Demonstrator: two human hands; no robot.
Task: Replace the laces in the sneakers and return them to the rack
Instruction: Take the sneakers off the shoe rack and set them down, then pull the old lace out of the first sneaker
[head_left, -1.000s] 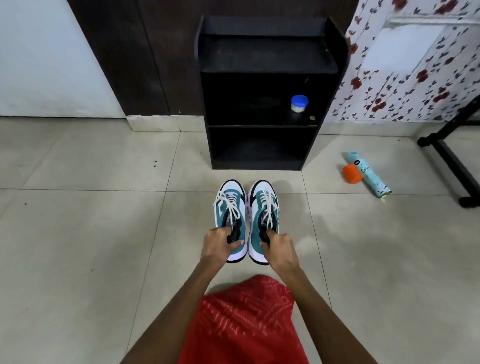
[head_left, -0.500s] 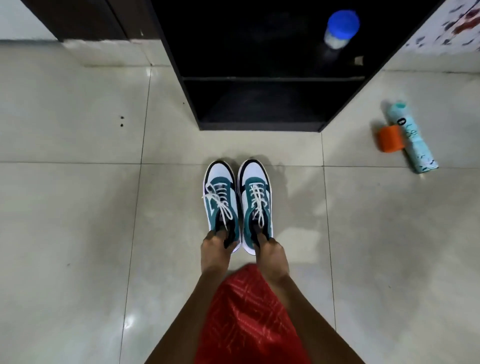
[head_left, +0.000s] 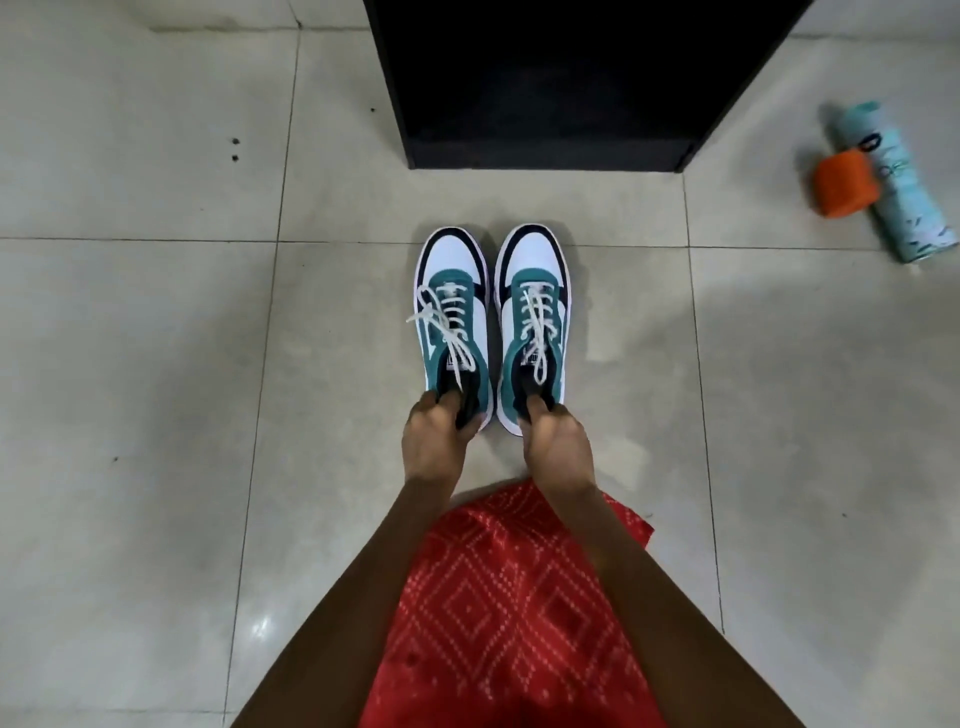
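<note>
Teal sneakers (head_left: 452, 322), laced, face the rack (head_left: 545, 104), our left hand (head_left: 436, 441) and right hand (head_left: 556, 447) each gripping a heel, and we should lift both level.

- A single head-worn, wide-angle view, looking steeply down and a little forward.
- It faces the tiled floor (head_left: 156, 364), with the sneakers (head_left: 530, 312) about mid-frame and the rack (head_left: 545, 78) cut off by the top edge.
- It is close: the person's forearms (head_left: 363, 623) and red cloth (head_left: 509, 623) fill the bottom edge.
</note>
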